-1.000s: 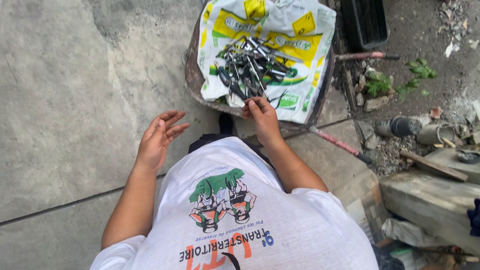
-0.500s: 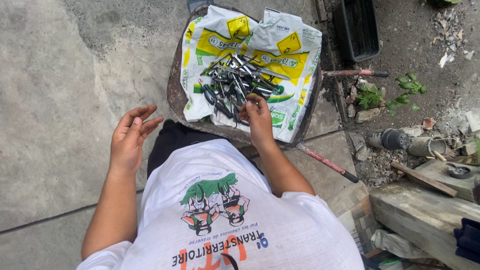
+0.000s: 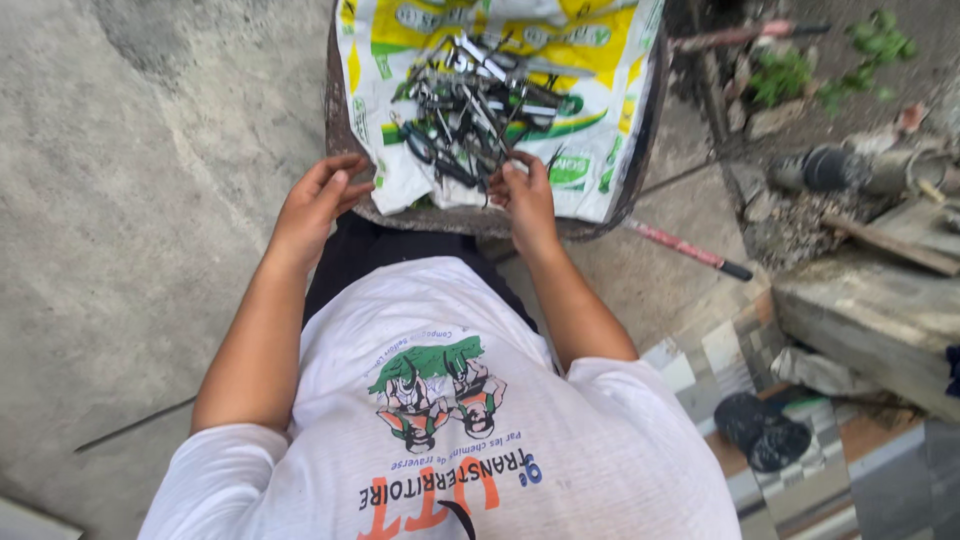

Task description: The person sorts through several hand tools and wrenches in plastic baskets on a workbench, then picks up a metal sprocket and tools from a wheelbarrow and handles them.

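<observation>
One wheelbarrow (image 3: pixel 345 180) carries one printed sack (image 3: pixel 600 150) bearing a single heap of metal tools (image 3: pixel 470 105), too tangled to count; right hand (image 3: pixel 525 195) pinches at its near edge, left hand (image 3: pixel 315 205) open beside the rim.

Your pile of metal tools (image 3: pixel 475 100) is a dark tangle of greyish, slim pieces, crossed over each other every which way, lying on the white, yellow and green sack (image 3: pixel 600 60) spread across the rusty wheelbarrow (image 3: pixel 345 150). The pile's nearest pieces reach almost to the sack's front edge.
</observation>
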